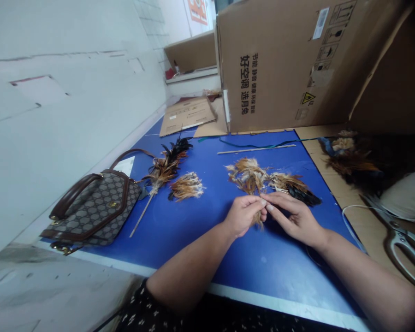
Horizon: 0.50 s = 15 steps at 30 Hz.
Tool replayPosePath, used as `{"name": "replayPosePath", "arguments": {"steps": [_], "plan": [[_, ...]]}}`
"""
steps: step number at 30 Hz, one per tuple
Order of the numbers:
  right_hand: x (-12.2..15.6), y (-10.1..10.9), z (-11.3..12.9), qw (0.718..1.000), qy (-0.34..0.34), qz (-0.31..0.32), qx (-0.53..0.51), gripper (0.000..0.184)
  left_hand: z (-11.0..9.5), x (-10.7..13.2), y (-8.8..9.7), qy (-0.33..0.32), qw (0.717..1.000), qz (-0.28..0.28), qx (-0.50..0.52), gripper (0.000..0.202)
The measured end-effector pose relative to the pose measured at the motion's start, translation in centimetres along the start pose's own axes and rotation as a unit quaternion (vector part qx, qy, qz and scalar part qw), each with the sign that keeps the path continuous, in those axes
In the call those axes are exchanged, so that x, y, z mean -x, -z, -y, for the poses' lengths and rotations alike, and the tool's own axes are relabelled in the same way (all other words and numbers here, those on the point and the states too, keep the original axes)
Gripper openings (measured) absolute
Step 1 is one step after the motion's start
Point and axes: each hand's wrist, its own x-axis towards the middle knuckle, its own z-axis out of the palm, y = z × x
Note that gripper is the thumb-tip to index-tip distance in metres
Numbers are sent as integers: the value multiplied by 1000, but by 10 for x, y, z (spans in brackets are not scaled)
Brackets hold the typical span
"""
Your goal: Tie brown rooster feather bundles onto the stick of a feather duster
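Observation:
My left hand is closed around brown feathers, whose ends stick out below the fingers. The fingertips of my right hand pinch together against the left thumb, at the feathers. Just beyond both hands lies a pile of tan and brown feathers. A bunch of brown and black feathers rests behind my right hand. Further left are a small tan feather bundle and a thin stick with brown and black feathers at its upper end.
A patterned handbag stands at the left of the blue tabletop. Scissors and a white spool lie at the right. A large cardboard box stands behind. A thin strip and green ribbon lie before it.

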Motion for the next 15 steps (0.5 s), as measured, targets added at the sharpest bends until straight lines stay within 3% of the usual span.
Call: {"name": "replayPosePath", "arguments": {"steps": [15], "plan": [[1,-2,-1,1000,0,18,11,47,0,-1,1,-27,999,-27,-16,28]]}}
